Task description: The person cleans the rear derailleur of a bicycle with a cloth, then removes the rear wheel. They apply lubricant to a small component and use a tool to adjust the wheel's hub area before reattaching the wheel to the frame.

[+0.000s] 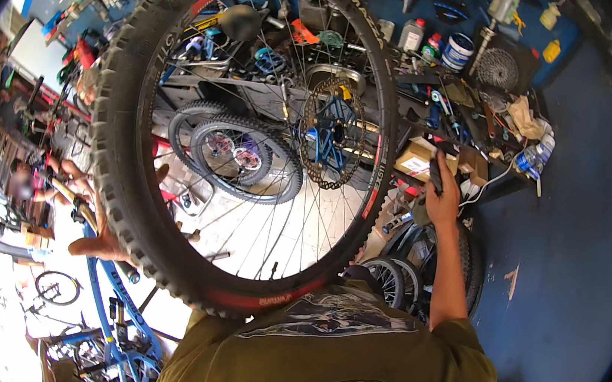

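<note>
A large bicycle wheel with a knobby black tyre [121, 179] is raised upright before me, its red band along the bottom. Its brake rotor with a blue centre [330, 134] faces me. My left hand [103, 240] grips the tyre's lower left, thumb outside and some fingertips showing through the rim behind it. My right hand [441, 198], to the right of the wheel and apart from it, is closed around a slim black object [437, 169], which I cannot clearly make out. Behind that hand is a cardboard box [414, 159].
A cluttered workbench [479, 105] holds bottles, tools and a cassette. Spare wheels [227, 157] lean beneath it; more stand at lower right [393, 282]. A blue bike frame [121, 321] is at lower left, with a person [42, 186] beyond. A blue wall [560, 255] is on my right.
</note>
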A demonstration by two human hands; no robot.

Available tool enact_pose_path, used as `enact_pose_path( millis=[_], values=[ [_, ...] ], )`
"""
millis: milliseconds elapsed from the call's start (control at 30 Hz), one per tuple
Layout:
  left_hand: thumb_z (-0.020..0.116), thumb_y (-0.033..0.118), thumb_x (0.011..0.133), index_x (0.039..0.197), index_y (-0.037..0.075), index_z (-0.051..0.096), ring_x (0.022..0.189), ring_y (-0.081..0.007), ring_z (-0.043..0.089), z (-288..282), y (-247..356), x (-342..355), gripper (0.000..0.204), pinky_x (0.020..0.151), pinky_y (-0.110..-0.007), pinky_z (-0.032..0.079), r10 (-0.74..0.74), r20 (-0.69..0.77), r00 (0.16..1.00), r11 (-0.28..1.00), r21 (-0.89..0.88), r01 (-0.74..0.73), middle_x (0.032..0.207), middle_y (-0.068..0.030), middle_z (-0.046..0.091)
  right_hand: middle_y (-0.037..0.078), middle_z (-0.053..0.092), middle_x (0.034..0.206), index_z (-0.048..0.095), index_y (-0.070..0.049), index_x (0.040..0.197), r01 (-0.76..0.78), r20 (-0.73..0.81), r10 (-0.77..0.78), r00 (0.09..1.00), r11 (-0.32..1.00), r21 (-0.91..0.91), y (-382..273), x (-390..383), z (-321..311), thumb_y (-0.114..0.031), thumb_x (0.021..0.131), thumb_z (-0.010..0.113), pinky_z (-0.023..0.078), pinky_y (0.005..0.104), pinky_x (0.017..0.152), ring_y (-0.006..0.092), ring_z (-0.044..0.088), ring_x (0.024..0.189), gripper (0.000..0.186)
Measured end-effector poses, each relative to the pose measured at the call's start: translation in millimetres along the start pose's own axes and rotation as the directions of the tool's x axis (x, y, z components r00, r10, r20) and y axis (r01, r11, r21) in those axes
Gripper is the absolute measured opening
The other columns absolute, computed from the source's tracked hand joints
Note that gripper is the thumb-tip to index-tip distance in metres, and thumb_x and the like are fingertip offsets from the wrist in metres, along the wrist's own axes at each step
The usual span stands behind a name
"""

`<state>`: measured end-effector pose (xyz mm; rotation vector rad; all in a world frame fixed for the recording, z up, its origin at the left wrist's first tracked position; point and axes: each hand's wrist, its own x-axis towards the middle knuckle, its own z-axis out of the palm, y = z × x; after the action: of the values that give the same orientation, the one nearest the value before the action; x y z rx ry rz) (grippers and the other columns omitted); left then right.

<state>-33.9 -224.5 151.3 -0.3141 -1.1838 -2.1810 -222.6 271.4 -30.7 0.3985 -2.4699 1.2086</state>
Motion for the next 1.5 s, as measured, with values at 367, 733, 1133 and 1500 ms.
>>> enact_pose_path(
  millis=[367,733,1133,1500],
  values=[
    [0.093,0.031,0.072,0.142,-0.007,0.044,0.117,-0.0238,0.063,33,47,-48,0.094,0.101,-0.035,0.048,0.103,-0.221,0.97,0.101,0.972,0.21,0.125,-0.0194,0.066,0.029,0.061,0.132,0.05,-0.001,0.145,-0.356,0.204,0.373,0.905,0.928,-0.114,201,-137,88,-0.015,0.087,0.065,0.045,0.0452,0.105,0.0426,0.058,0.126,0.061],
    [0.089,0.017,0.06,0.124,0.006,0.064,0.095,-0.0316,0.069,64,98,-155,0.07,0.082,-0.039,0.055,0.021,0.024,0.999,-0.011,1.0,-0.024,0.104,-0.0121,0.069,0.029,0.068,0.117,0.066,0.001,0.124,-0.275,0.694,0.573,0.437,0.819,-0.503,197,-210,124,-0.025,0.079,0.069,0.049,0.0519,0.095,0.047,0.063,0.11,0.052],
    [0.078,0.026,0.073,0.13,0.018,0.059,0.1,-0.0337,0.067,-71,-7,-254,0.06,0.086,-0.044,0.054,-0.361,-0.288,0.887,-0.538,0.841,0.054,0.104,-0.0108,0.066,0.028,0.069,0.116,0.069,0.003,0.119,-0.294,0.729,0.609,0.312,0.792,-0.536,159,-231,136,-0.031,0.076,0.071,0.049,0.049,0.094,0.0431,0.066,0.11,0.055],
    [0.072,0.016,0.076,0.131,0.012,0.049,0.102,-0.0366,0.063,-157,-70,-312,0.059,0.087,-0.047,0.05,-0.257,-0.562,0.786,-0.618,0.721,0.314,0.106,-0.0182,0.061,0.025,0.045,0.154,0.044,0.001,0.149,-0.052,0.817,0.547,-0.184,0.824,-0.564,96,-123,106,-0.03,0.071,0.075,0.038,0.0379,0.115,0.0349,0.046,0.141,0.09]
  ],
)
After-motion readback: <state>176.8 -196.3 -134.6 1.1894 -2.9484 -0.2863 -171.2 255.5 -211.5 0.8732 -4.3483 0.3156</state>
